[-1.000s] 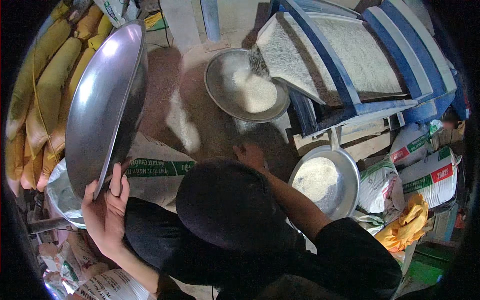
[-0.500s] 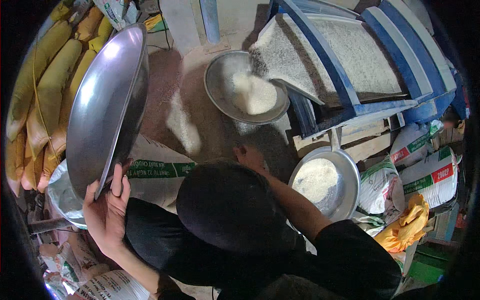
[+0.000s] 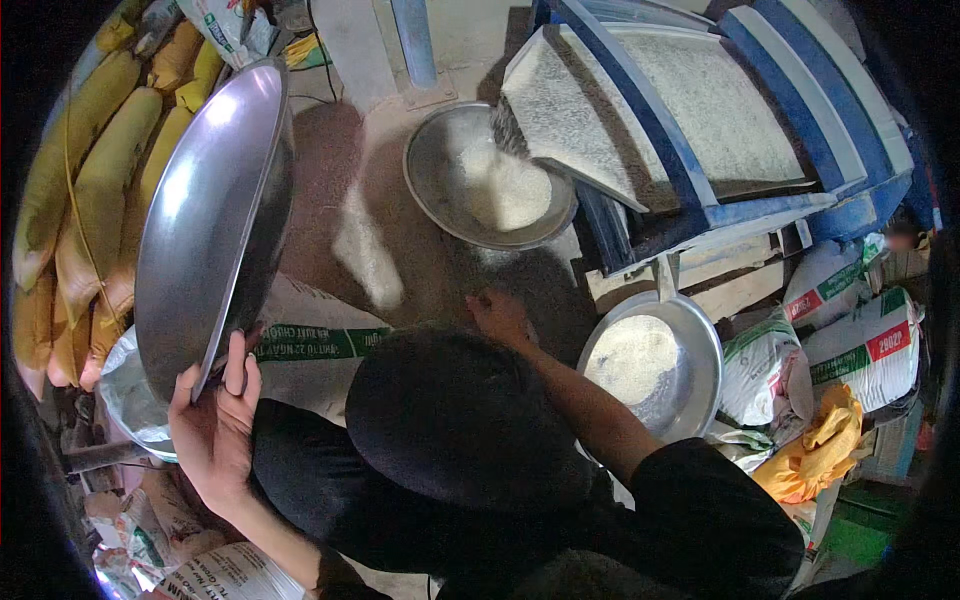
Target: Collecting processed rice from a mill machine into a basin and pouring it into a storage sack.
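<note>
My left hand (image 3: 220,430) grips the lower rim of a large empty metal basin (image 3: 205,230), which stands tilted on its edge at the left. My right hand (image 3: 500,318) is low over the dark floor, fingers partly apart, with nothing visible in it. Ahead of it, a second metal basin (image 3: 425,190) sits under the spout of a blue machine (image 3: 690,165). Pale grain (image 3: 505,195) streams off the machine's tray and heaps up in that basin. To the right of my right forearm rests a third metal basin (image 3: 700,375) with a smaller heap of grain (image 3: 632,360).
Full yellow sacks (image 3: 100,190) are stacked at the far left. White printed sacks (image 3: 860,340) and an orange bag (image 3: 815,450) lie at the right. Another white sack (image 3: 310,320) lies behind the tilted basin. A dark rounded shape (image 3: 465,415) covers the lower middle.
Grain keeps falling into the far basin. The left hand still holds the tilted basin, almost unmoved. My right hand has barely shifted.
</note>
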Motion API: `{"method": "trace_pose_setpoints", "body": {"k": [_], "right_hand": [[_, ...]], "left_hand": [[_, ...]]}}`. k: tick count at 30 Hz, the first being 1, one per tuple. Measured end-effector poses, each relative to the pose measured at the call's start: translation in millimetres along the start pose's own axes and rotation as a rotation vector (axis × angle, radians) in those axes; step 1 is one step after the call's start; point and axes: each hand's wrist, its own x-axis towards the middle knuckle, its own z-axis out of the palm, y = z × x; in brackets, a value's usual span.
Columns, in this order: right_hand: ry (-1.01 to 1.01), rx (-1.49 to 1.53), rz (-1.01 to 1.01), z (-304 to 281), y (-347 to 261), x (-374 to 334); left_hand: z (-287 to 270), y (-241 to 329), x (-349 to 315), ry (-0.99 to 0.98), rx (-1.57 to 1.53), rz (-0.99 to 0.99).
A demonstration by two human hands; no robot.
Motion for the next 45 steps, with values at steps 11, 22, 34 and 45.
{"method": "trace_pose_setpoints", "body": {"k": [11,22,34,45], "right_hand": [[0.193,1.442,0.196,-43.5,26.0,39.2],[-0.156,1.563,0.472,-72.8,75.5,125.2],[-0.103,1.428,0.585,-20.8,6.1,68.7],[-0.516,0.486,-0.527,-11.3,-87.7,16.0]], "left_hand": [[-17.5,-4.3,61.5,0.126,0.423,-0.002],[42.5,-34.3,182.7,0.121,0.904,-0.043],[92.5,-132.6,230.5,0.003,1.21,0.038],[76.8,-174.2,264.1,-0.041,1.12,-0.178]]}}
